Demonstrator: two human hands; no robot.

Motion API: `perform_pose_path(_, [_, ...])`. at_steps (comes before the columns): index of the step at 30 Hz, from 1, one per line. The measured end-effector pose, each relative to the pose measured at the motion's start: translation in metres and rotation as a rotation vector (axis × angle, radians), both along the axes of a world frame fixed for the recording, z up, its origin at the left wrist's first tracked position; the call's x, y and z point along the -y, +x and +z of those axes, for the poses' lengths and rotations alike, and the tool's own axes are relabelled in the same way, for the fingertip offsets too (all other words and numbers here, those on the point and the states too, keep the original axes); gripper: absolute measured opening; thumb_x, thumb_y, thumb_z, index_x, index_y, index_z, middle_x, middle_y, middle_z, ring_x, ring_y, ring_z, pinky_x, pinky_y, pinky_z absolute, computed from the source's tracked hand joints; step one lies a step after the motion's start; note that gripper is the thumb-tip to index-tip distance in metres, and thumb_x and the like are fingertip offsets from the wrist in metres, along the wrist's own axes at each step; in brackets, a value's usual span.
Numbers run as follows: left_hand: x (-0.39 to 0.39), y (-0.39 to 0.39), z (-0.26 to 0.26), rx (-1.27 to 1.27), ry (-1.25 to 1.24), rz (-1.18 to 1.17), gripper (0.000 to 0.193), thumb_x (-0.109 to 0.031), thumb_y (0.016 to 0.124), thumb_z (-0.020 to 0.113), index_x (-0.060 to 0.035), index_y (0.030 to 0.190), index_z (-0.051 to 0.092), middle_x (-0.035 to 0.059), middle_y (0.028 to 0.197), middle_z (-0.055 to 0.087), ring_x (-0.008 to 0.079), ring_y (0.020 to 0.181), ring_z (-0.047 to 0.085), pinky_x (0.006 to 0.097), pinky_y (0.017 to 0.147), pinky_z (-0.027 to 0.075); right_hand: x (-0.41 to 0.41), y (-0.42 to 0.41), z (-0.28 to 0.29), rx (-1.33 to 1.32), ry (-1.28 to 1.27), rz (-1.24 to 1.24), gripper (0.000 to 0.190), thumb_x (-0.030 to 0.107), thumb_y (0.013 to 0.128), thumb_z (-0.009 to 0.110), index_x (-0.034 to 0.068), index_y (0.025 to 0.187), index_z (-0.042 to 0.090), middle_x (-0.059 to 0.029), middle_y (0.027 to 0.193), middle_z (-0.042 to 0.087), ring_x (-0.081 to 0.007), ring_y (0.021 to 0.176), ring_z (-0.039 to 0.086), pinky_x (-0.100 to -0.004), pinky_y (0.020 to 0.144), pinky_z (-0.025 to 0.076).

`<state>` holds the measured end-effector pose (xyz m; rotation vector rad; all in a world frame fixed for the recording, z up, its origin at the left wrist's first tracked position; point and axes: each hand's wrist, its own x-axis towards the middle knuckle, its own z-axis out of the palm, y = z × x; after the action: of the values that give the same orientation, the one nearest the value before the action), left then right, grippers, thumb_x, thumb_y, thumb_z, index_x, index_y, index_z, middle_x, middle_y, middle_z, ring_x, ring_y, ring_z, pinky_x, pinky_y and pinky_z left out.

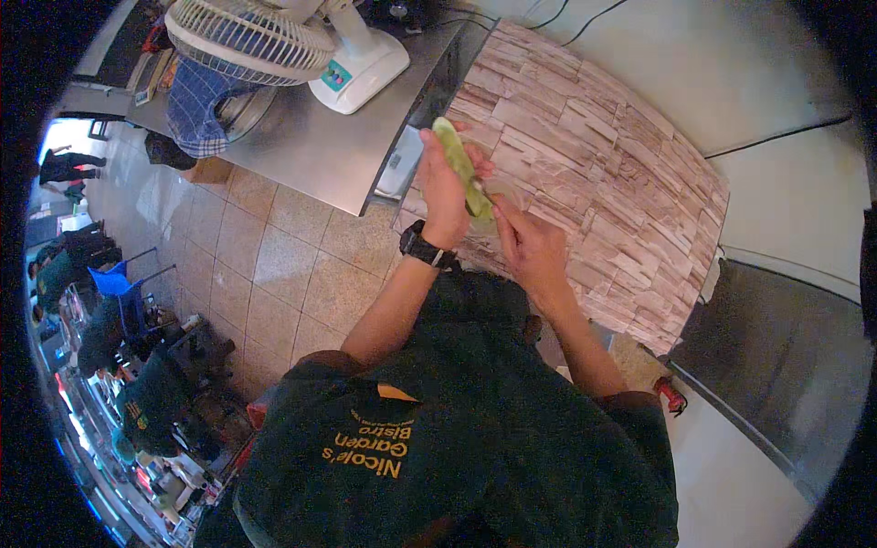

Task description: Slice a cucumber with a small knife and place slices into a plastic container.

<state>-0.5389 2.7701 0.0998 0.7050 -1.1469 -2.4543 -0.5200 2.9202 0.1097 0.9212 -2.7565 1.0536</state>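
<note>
My left hand (444,185), with a black watch on its wrist, holds a long, pale green halved vegetable (458,159), seemingly a cucumber. Its cut, hollowed side faces up, and its far end points away from me. In my right hand (534,246) is a small utensil (482,189), perhaps a spoon; its tip meets the near part of the vegetable. The fingers hide most of this utensil. Under both hands spreads a table with a stone-pattern cover (582,157). A see-through round container seems to stand just beneath the vegetable, largely hidden.
A white fan (356,61) stands on a steel counter (322,137) at the upper left, beside a blue checked cloth (195,109). Cables run along the wall behind the table. Farther left are a blue chair (113,279) and several people. A red-handled object (670,396) lies at right.
</note>
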Motion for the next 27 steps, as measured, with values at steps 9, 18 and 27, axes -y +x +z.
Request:
perform_pose_path(9, [-0.006, -0.009, 0.026, -0.072, 0.185, -0.024, 0.057, -0.057, 0.099, 0.025, -0.0062, 0.111, 0.049, 0.0032, 0.069, 0.051, 0.0174, 0.061, 0.055, 0.0310, 0.059, 0.047, -0.001, 0.029, -0.010, 0.244, -0.130, -0.297, 0.023, 0.019, 0.092, 0.061, 0.003, 0.107, 0.067, -0.0197, 0.087, 0.069, -0.0228, 0.073, 0.068, -0.0307, 0.068, 0.052])
perform_pose_path(18, [0.052, -0.002, -0.007, -0.221, 0.250, -0.011, 0.046, -0.051, 0.099, 0.035, -0.0121, 0.118, 0.051, 0.0030, 0.087, 0.057, 0.0161, 0.080, 0.056, 0.0308, 0.075, 0.048, -0.030, 0.005, -0.001, 0.217, -0.363, -0.564, 0.027, 0.022, 0.095, 0.058, 0.001, 0.109, 0.066, -0.0092, 0.084, 0.069, -0.0076, 0.066, 0.053, -0.0235, 0.059, 0.044])
perform_pose_path(27, [0.060, 0.041, -0.023, -0.247, 0.552, -0.009, 0.040, -0.031, 0.099, 0.035, -0.0059, 0.128, 0.048, 0.0072, 0.099, 0.059, 0.0222, 0.096, 0.057, 0.0403, 0.096, 0.043, -0.022, 0.022, 0.015, 0.189, -0.275, -0.246, 0.022, 0.017, 0.092, 0.060, 0.006, 0.110, 0.066, -0.0131, 0.095, 0.070, -0.0165, 0.074, 0.065, -0.0272, 0.067, 0.049])
